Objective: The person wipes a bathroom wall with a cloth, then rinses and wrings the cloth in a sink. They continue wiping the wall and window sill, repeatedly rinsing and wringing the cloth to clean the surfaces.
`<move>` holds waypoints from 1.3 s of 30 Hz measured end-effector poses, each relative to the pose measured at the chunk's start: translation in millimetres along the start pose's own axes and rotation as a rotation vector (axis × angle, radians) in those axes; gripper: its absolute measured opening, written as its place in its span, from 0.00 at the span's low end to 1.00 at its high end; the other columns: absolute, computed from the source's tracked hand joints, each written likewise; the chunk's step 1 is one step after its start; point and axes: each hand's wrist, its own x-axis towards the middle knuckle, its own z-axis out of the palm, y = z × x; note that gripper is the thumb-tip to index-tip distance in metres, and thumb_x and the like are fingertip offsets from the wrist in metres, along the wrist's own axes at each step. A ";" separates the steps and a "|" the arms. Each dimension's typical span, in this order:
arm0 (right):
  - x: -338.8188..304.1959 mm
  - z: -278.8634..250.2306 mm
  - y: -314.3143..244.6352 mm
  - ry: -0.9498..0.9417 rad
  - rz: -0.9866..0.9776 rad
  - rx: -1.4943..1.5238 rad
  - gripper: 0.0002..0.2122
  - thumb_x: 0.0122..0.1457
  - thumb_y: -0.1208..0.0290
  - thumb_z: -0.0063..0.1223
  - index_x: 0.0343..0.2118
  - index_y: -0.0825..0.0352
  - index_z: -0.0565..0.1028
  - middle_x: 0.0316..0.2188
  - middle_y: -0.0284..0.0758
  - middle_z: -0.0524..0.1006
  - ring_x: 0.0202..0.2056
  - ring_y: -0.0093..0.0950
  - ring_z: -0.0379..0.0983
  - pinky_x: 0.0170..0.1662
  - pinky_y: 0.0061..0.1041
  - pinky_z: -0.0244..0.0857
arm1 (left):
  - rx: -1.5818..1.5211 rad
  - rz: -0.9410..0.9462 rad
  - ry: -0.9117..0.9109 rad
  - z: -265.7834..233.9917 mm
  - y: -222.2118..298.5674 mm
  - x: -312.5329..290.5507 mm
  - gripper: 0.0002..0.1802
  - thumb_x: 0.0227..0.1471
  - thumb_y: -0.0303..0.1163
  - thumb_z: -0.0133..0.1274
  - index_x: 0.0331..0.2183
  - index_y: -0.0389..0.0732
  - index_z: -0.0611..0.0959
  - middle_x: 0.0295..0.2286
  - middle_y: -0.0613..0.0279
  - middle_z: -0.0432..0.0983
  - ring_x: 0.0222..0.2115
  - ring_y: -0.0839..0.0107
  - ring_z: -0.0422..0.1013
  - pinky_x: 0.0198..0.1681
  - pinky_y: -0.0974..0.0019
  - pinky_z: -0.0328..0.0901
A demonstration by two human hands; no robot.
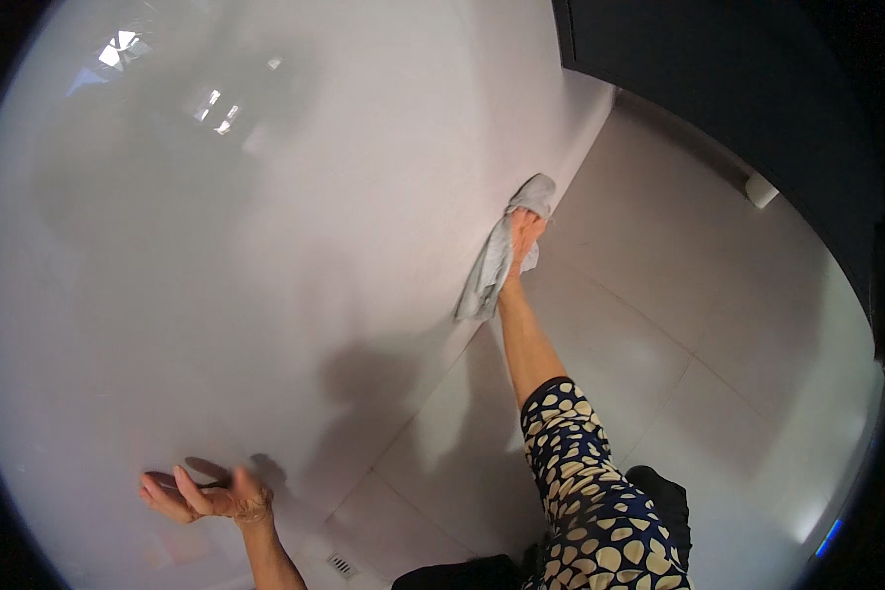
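Note:
My right hand [527, 236] grips a grey cloth [486, 280] and presses it against the glossy white wall [383, 147], low down by the line where wall and floor meet. Part of the cloth bunches above the fingers, and a longer end hangs below them along the wall. My right arm reaches forward in a dark sleeve with cream spots. At the lower left, my left hand [206, 497] is beside the same wall with its fingers spread and nothing in them. Whether its fingertips touch the wall is hard to tell.
A dark cabinet [718, 88] overhangs the floor at the upper right, with a short white leg [760, 190] under its edge. Large pale tiles [649, 334] cover the floor. A small drain grate [340, 565] lies near the wall's foot. My dark shoe [664, 501] shows beside the sleeve.

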 end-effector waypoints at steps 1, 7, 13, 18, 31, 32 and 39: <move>1.5 -3.5 5.4 -0.003 0.011 -0.020 0.25 0.59 0.56 0.34 0.53 0.72 0.58 0.52 0.52 0.57 0.52 0.48 0.51 0.56 0.40 0.42 | -0.006 0.017 0.003 -5.0 -3.4 1.1 0.31 0.55 0.52 0.40 0.51 0.39 0.62 0.54 0.47 0.47 0.57 0.50 0.44 0.58 0.41 0.39; -13.9 -16.1 6.9 -0.072 0.065 -0.310 0.19 0.60 0.61 0.32 0.50 0.68 0.62 0.48 0.49 0.60 0.50 0.44 0.53 0.53 0.39 0.46 | 0.020 0.080 -0.050 -25.5 -6.5 7.1 0.33 0.54 0.55 0.41 0.51 0.39 0.62 0.54 0.47 0.47 0.56 0.50 0.46 0.57 0.41 0.42; -38.9 -11.6 39.5 -0.120 0.096 -0.525 0.19 0.58 0.64 0.35 0.49 0.69 0.63 0.46 0.46 0.64 0.48 0.40 0.59 0.49 0.37 0.54 | 0.000 0.097 -0.007 4.3 12.1 32.7 0.34 0.52 0.57 0.43 0.51 0.40 0.62 0.53 0.45 0.50 0.56 0.50 0.47 0.56 0.42 0.42; -67.7 17.4 31.6 -0.174 0.412 -0.516 0.18 0.60 0.61 0.34 0.48 0.67 0.64 0.45 0.44 0.66 0.46 0.38 0.62 0.46 0.36 0.56 | -0.060 0.102 0.036 35.7 28.9 57.5 0.38 0.46 0.61 0.46 0.50 0.43 0.63 0.53 0.43 0.50 0.57 0.49 0.45 0.59 0.46 0.34; -161.3 51.6 42.4 -0.367 0.684 -0.628 0.18 0.59 0.56 0.30 0.44 0.62 0.65 0.42 0.42 0.66 0.46 0.40 0.61 0.43 0.40 0.58 | -0.371 0.053 -0.091 125.3 116.0 111.7 0.33 0.47 0.56 0.49 0.49 0.44 0.67 0.54 0.48 0.50 0.56 0.47 0.44 0.57 0.41 0.39; -159.9 53.8 26.9 -0.463 0.670 -0.648 0.17 0.59 0.56 0.30 0.44 0.62 0.65 0.42 0.41 0.66 0.46 0.40 0.61 0.43 0.40 0.57 | -0.395 0.024 -0.134 123.3 108.8 111.6 0.32 0.48 0.54 0.48 0.49 0.43 0.66 0.54 0.49 0.49 0.56 0.47 0.44 0.56 0.41 0.41; -46.7 43.0 -40.3 -0.319 0.684 -0.549 0.16 0.58 0.59 0.33 0.40 0.67 0.64 0.39 0.42 0.63 0.45 0.40 0.59 0.45 0.41 0.55 | -0.447 -0.090 -0.153 46.3 79.9 56.3 0.26 0.50 0.45 0.48 0.47 0.38 0.67 0.53 0.43 0.47 0.55 0.44 0.42 0.54 0.40 0.43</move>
